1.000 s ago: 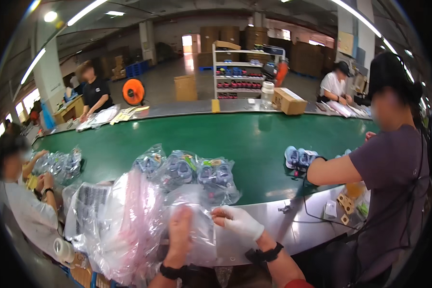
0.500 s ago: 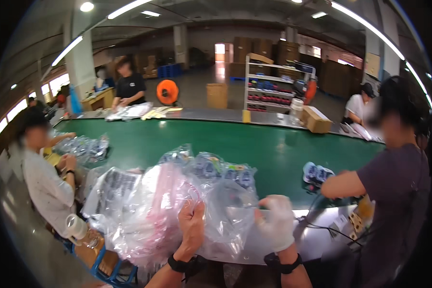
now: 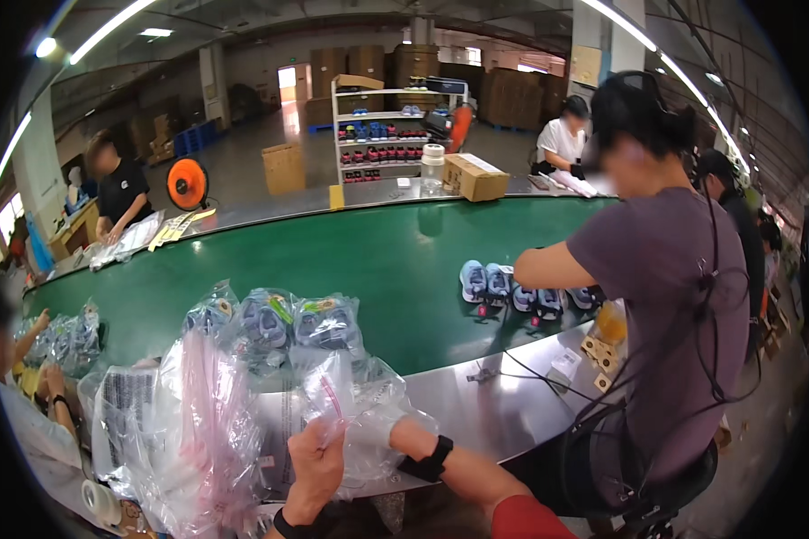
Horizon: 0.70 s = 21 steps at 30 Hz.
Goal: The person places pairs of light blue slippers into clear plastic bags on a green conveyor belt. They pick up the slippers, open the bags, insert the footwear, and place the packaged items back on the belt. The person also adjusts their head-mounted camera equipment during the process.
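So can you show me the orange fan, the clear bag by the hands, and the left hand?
Orange fan (image 3: pixel 187 184): head view, middle of its round front.
Clear bag (image 3: pixel 365 449): head view, lower plastic.
Left hand (image 3: pixel 316 458): head view, its middle.

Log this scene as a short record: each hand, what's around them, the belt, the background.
Left hand: fingers closed on a clear plastic bag
Right hand: partly hidden by plastic; grip unclear
Left of hands: heaped bags
Green belt: bagged shoes beyond the hands; unbagged shoes farther right
Background: orange fan, shoe rack
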Each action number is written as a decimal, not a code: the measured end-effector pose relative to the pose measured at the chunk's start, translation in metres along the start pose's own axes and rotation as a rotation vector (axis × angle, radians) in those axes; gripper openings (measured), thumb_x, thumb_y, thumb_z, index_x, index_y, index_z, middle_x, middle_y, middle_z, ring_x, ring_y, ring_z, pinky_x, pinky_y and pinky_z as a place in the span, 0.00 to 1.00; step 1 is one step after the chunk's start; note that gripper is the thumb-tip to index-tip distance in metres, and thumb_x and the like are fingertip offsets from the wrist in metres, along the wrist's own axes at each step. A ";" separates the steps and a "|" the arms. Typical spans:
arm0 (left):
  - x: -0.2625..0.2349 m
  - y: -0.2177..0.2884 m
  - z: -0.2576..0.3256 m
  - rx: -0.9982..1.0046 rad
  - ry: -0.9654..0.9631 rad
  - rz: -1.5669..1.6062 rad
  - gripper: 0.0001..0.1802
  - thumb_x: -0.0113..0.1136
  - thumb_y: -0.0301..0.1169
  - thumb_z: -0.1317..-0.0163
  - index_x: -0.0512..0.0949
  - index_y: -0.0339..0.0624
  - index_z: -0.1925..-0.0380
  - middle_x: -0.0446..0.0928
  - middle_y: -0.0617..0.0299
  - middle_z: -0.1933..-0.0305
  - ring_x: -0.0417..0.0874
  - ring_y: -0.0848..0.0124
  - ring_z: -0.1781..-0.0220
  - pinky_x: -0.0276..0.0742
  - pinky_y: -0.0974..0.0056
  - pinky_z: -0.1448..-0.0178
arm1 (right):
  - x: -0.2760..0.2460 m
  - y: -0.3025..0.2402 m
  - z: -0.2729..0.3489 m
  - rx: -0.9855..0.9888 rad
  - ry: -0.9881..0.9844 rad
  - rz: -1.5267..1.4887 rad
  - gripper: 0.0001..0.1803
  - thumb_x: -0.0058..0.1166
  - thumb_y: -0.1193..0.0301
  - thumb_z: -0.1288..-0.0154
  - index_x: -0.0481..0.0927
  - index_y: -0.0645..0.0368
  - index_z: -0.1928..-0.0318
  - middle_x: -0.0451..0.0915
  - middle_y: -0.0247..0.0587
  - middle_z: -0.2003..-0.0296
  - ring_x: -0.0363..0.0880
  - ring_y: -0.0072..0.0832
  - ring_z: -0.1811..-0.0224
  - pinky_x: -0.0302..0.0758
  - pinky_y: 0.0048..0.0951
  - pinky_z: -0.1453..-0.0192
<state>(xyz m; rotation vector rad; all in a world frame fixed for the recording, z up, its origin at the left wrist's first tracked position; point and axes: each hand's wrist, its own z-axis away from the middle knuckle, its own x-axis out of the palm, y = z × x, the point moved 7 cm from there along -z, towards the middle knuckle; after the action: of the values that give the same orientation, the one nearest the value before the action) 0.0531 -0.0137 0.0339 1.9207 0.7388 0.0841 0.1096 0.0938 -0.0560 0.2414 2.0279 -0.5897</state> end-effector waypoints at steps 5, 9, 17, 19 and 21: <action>-0.001 -0.057 0.028 -0.317 -0.068 0.124 0.09 0.60 0.32 0.35 0.80 0.36 0.64 0.74 0.64 0.77 0.67 0.80 0.75 0.65 0.68 0.73 | 0.023 0.006 0.039 -0.028 -0.181 -0.064 0.13 0.48 0.65 0.36 0.78 0.58 0.56 0.79 0.50 0.59 0.77 0.46 0.56 0.73 0.41 0.51; 0.010 -0.126 0.047 -0.583 -0.079 0.493 0.14 0.58 0.36 0.33 0.80 0.37 0.55 0.78 0.73 0.65 0.72 0.85 0.66 0.69 0.74 0.65 | 0.050 0.027 0.093 -0.015 -0.324 -0.162 0.19 0.45 0.63 0.31 0.75 0.60 0.46 0.78 0.54 0.51 0.75 0.46 0.48 0.71 0.40 0.41; -0.008 -0.187 0.054 -0.594 0.088 0.484 0.14 0.56 0.39 0.32 0.82 0.38 0.63 0.74 0.76 0.72 0.69 0.86 0.69 0.67 0.74 0.67 | 0.048 -0.037 0.056 -0.085 -0.256 0.037 0.14 0.47 0.65 0.40 0.79 0.64 0.64 0.78 0.57 0.65 0.75 0.50 0.59 0.70 0.46 0.50; -0.011 -0.197 0.059 -0.630 0.111 0.489 0.14 0.56 0.38 0.32 0.81 0.38 0.65 0.73 0.76 0.72 0.69 0.85 0.69 0.68 0.73 0.66 | 0.012 -0.066 0.046 0.008 -0.302 -0.023 0.13 0.48 0.65 0.41 0.80 0.61 0.65 0.79 0.58 0.68 0.78 0.50 0.63 0.72 0.46 0.55; -0.024 -0.209 0.063 -0.708 0.034 0.540 0.13 0.56 0.37 0.32 0.81 0.39 0.66 0.74 0.75 0.72 0.70 0.85 0.69 0.69 0.73 0.65 | -0.012 -0.081 0.042 0.238 -0.470 -0.056 0.13 0.51 0.64 0.42 0.82 0.56 0.61 0.81 0.58 0.66 0.80 0.50 0.61 0.74 0.45 0.54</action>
<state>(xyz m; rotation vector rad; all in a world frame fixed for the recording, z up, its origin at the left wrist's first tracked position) -0.0376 -0.0180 -0.1658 1.3792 0.1436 0.6281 0.1155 0.0033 -0.0382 0.1676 1.5153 -0.8393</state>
